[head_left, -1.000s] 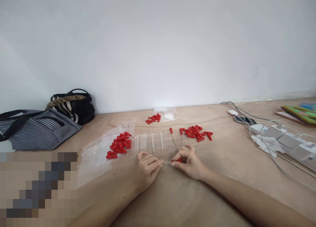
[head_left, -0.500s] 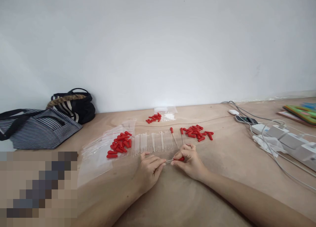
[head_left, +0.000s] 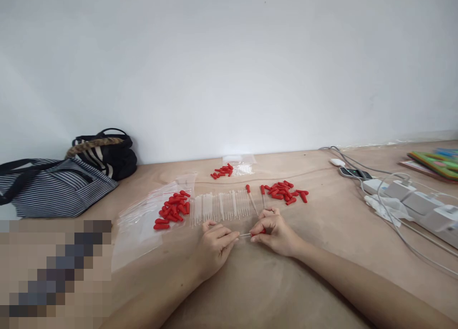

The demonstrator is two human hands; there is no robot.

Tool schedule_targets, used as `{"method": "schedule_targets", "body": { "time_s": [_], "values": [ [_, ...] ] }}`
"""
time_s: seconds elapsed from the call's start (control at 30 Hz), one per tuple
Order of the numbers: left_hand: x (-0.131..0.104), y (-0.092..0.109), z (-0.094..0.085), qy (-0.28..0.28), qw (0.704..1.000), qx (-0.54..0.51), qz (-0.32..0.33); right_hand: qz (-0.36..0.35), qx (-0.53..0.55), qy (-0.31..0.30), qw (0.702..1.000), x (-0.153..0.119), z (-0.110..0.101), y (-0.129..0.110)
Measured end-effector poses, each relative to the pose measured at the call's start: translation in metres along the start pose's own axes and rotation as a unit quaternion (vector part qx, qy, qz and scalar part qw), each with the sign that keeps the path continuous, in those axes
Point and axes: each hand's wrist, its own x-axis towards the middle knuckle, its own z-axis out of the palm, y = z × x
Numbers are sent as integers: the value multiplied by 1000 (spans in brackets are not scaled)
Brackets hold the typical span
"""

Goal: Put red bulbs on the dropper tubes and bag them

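Left hand [head_left: 217, 245] pinching clear tube [head_left: 245, 235], right hand [head_left: 278, 234] gripping red bulb [head_left: 264, 231] at tube's end; tube could bend or snap if pushed askew.

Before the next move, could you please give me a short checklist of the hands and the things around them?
1. Left hand pinching the clear tube: ok.
2. Right hand gripping the red bulb: ok.
3. Bulb seated fully on the tube: cannot tell; the right hand covers the joint.
4. Row of clear tubes laid out beyond the left hand: ok.
5. Loose red bulbs piled beyond the right hand: ok.
6. White chargers apart from both hands: ok.
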Motion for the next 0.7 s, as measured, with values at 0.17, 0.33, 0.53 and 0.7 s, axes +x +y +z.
{"method": "schedule_targets", "body": {
  "time_s": [0.17, 0.33, 0.53, 0.7],
  "values": [
    [2, 2, -2, 9, 1000, 1, 3, 5, -3, 10, 1000, 1, 1, 0],
    [1, 4, -2, 10, 1000, 7, -9, 10, -31, 13, 999, 0, 2, -4],
    [2, 8, -5, -4, 998, 38, -42, 6, -99, 20, 995, -2, 4, -11],
    [5, 12, -9, -16, 995, -3, -102, 56, -32, 59, 996, -2, 10, -10]
  ]
}}
